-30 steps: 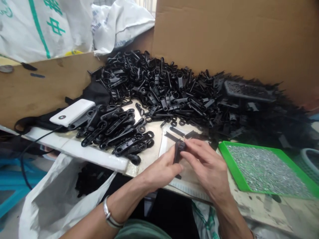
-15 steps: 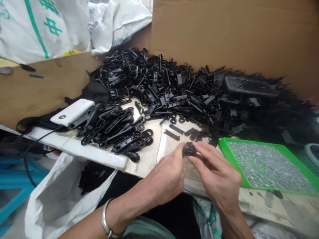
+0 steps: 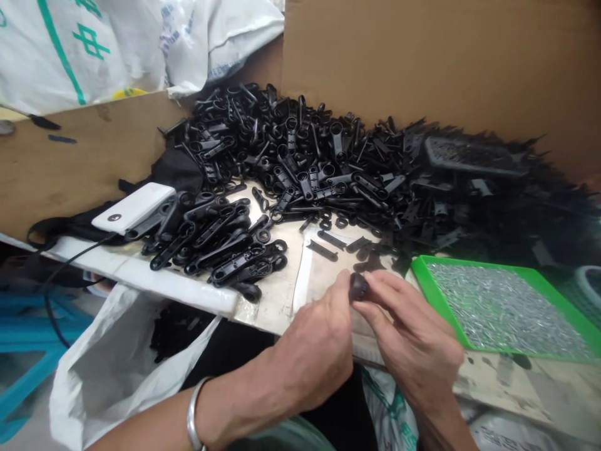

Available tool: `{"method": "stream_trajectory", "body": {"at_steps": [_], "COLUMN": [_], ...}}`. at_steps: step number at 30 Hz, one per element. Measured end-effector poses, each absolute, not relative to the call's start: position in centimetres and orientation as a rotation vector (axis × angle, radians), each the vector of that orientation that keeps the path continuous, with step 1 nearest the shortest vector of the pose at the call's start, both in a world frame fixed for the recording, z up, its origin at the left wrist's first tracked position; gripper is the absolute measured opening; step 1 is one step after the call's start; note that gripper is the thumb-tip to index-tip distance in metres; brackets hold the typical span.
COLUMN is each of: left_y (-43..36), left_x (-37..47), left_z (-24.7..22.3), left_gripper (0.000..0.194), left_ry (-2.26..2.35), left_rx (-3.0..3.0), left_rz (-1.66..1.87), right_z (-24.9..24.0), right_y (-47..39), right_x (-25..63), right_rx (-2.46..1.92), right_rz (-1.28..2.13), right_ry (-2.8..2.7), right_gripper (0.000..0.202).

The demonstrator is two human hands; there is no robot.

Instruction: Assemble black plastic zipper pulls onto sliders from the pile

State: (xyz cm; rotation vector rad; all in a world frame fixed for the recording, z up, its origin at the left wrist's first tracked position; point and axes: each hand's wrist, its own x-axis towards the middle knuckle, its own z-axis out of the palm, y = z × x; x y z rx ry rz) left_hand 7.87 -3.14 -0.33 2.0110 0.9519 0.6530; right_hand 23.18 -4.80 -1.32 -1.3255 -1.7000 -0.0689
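Head view, looking down past the worker's forearms. Left hand was curled shut, thumb and forefinger clamped on a small black part; I could not tell how much of the piece ran on inside the fist. Right hand pinched the same part from the other side, thumb below and fingers above. The part sat between the two sets of fingertips, gripped from both sides, I judged, to steady it while leaving its dark rounded face in sight.

Just beyond the hands, flat black strips lay on a pale sheet, probably kept there for a short reach. Right of the right hand, a green tray held loose metal pins; its raised rim presumably stopped them rolling off. Left of the left hand, black arms lay in a rough row, many slanting the same way, which looked like deliberate sorting. Farther off, ahead of both hands, a heap of black pieces was banked below a cardboard wall, which seemed to serve as a backstop. Well left of the hands, a white device rested beside the row.
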Motion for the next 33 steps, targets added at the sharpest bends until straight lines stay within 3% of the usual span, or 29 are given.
{"method": "stream_trajectory", "body": {"at_steps": [7,10,15,19,24,27,33], "left_y": [-2.3,-1.8,-1.7,-2.0,-2.1,-2.0,-1.3], "left_x": [7.4,6.8,5.8,5.4,5.6,5.9,4.9], "left_z": [0.3,1.0,1.2,0.8,0.5,-0.1,-1.8], "left_gripper": [0.049,0.045,0.047,0.062,0.039,0.037,0.042], "left_ry": [0.792,0.750,0.828,0.847,0.748,0.787,1.131], "left_rx": [1.862,1.872,1.821,1.809,1.707,1.639,2.288], "left_rz": [0.604,0.525,0.379,0.423,0.717,0.803,0.882], "right_z": [-2.2,-1.9,-1.4,-0.7,0.0,-0.4,0.4], "right_y": [-4.3,-4.3,-4.9,-5.6,-6.2,-5.8,-1.7], "right_x": [23.7,24.3,25.2,24.6,22.5,21.1,22.5], "right_rx": [-1.277,-1.283,-1.303,-1.373,-1.370,-1.458,-1.473], "right_rz": [0.169,0.458,0.864,0.793,0.554,0.500,0.885], "right_ry": [-1.682,-1.602,-1.488,-1.496,-1.488,-1.433,-1.757], "right_gripper": [0.026,0.023,0.034,0.014,0.012,0.013,0.021]}}
